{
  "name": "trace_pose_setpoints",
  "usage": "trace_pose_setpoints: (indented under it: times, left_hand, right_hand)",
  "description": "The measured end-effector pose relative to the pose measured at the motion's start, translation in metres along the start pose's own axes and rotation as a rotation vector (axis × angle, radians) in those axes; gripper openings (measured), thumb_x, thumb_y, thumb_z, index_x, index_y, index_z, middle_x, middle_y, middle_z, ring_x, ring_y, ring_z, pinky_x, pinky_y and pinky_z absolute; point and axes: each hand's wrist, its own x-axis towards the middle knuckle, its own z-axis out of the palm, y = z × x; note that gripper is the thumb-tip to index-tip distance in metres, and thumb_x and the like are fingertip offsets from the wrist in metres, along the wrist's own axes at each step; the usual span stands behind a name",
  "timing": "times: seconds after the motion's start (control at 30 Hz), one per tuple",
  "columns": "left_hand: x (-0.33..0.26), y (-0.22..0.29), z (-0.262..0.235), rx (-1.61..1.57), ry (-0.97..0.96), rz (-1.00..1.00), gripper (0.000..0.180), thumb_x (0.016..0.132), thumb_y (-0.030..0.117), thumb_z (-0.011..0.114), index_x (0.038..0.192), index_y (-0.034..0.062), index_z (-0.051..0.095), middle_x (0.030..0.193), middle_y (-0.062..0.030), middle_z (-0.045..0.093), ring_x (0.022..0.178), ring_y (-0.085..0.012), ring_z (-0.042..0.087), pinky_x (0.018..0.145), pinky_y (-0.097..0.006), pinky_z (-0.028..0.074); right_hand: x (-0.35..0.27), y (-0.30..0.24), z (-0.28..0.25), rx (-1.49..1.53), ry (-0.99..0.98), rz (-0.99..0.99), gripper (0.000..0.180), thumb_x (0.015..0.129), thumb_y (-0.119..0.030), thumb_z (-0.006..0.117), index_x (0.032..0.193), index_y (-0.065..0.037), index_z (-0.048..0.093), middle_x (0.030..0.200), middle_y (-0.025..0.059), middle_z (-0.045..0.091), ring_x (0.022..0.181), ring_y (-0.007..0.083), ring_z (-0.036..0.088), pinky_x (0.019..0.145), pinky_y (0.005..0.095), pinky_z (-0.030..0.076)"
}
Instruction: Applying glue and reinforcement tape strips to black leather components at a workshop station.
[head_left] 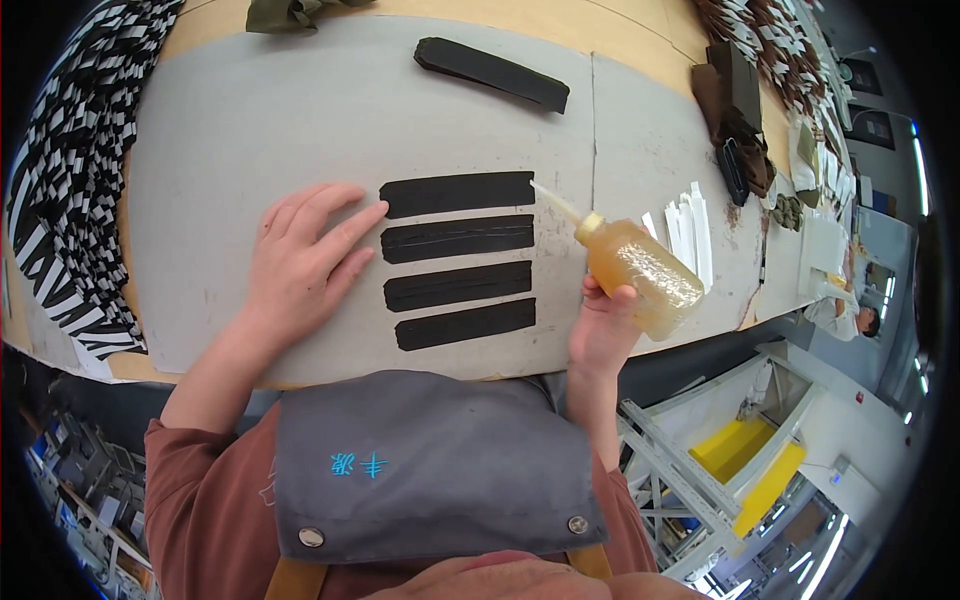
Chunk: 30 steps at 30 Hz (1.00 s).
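Several short black fabric strips (458, 287) lie in a column on the grey work mat (260, 110). At the left end of the farthest strip (455, 195), my left hand (305, 248) lies with its fingers apart, a fingertip touching the strip's edge. My right hand (605, 330) is closed around a clear glue bottle (650, 275) with amber liquid inside. The bottle is tilted, and its thin pale nozzle points at the right end of that farthest strip. The second strip (460, 240) has a visible lengthwise line.
A stack of black strips (490, 76) lies farther back. White strips (690, 235) sit right of the bottle. Piles of black-and-white pieces (80, 180) line the left edge. Brown and black pieces (735, 110) stand at the right; olive cloth (295, 12) lies at the far edge.
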Motion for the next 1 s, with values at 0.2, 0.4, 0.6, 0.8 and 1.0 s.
trace_pose_setpoints:
  times: [0.2,0.4,0.6,0.8,1.0]
  left_hand:
    - [-0.002,-0.002,0.002,-0.047,0.057,0.019,0.038,0.089,0.010,0.072,0.127,0.0144,0.073,0.130,-0.0063,0.063,0.120,-0.0288,0.060,0.103,-0.042,0.043]
    - [0.001,-0.002,0.001,-0.043,0.059,0.005,0.034,0.089,0.009,0.072,0.122,0.0139,0.075,0.126,-0.0059,0.064,0.118,-0.0284,0.061,0.101,-0.042,0.044]
    - [0.004,-0.004,-0.004,-0.040,0.051,-0.003,0.034,0.088,0.009,0.073,0.121,0.0139,0.075,0.126,-0.0047,0.065,0.118,-0.0266,0.062,0.101,-0.042,0.044]
    - [0.001,-0.008,0.005,-0.037,0.084,-0.006,0.030,0.088,0.012,0.074,0.118,0.0170,0.075,0.121,-0.0011,0.064,0.116,-0.0225,0.060,0.098,-0.040,0.045]
    - [-0.004,-0.002,0.001,-0.067,0.072,0.006,0.036,0.087,0.011,0.074,0.122,0.0165,0.075,0.125,-0.0032,0.064,0.117,-0.0245,0.062,0.099,-0.040,0.044]
  right_hand:
    - [0.000,0.000,0.000,-0.058,-0.057,-0.042,0.109,0.075,-0.045,0.094,0.157,-0.005,0.035,0.153,0.0102,0.052,0.120,0.0187,0.063,0.075,0.0257,0.057]
    - [-0.004,0.000,0.009,-0.100,-0.095,-0.037,0.109,0.075,-0.041,0.095,0.158,-0.005,0.035,0.154,0.0098,0.050,0.122,0.0188,0.062,0.082,0.0263,0.059]
    - [-0.009,0.001,0.030,-0.068,-0.164,0.022,0.114,0.071,-0.042,0.097,0.158,-0.004,0.033,0.156,0.0098,0.048,0.124,0.0194,0.061,0.085,0.0278,0.059]
    - [-0.014,0.016,0.041,-0.133,-0.301,0.109,0.114,0.072,-0.045,0.095,0.157,-0.002,0.034,0.157,0.0123,0.047,0.128,0.0220,0.059,0.095,0.0330,0.058]
    - [-0.022,0.018,0.053,-0.219,-0.442,0.038,0.107,0.071,-0.040,0.097,0.154,0.000,0.041,0.153,0.0134,0.050,0.132,0.0250,0.057,0.111,0.0401,0.050]
